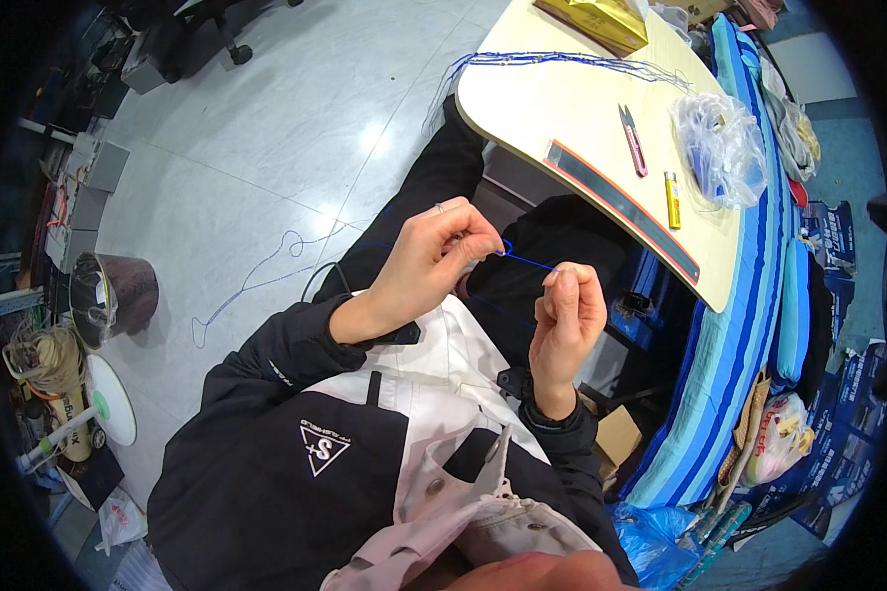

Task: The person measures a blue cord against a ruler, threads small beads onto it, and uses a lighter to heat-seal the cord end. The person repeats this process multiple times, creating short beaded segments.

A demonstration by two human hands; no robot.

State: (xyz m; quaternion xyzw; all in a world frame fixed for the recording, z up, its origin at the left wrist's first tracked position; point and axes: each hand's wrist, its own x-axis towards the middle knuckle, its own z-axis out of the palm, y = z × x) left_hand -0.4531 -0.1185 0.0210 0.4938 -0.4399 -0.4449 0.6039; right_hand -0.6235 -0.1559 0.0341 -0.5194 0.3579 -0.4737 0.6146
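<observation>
A thin blue cord [534, 262] is stretched between my two hands above my lap, with a small loop at its left end. My left hand [442, 246] pinches the cord by that loop, thumb against the fingers. The fingertips of my right hand [572, 310] close on the cord's other end. A long loose length of blue thread [256, 286] trails to the left of my left hand, seen against the floor. Finished-looking blue strands with small beads [562, 61] lie across the far part of the table [562, 123].
On the table are thread snips [633, 143], a dark ruler with a red edge [621, 212], a yellow lighter [672, 200], a clear plastic bag [721, 148] and a gold box [601, 22]. A striped blue bed cover [734, 305] runs along the right. A bin [118, 295] stands left.
</observation>
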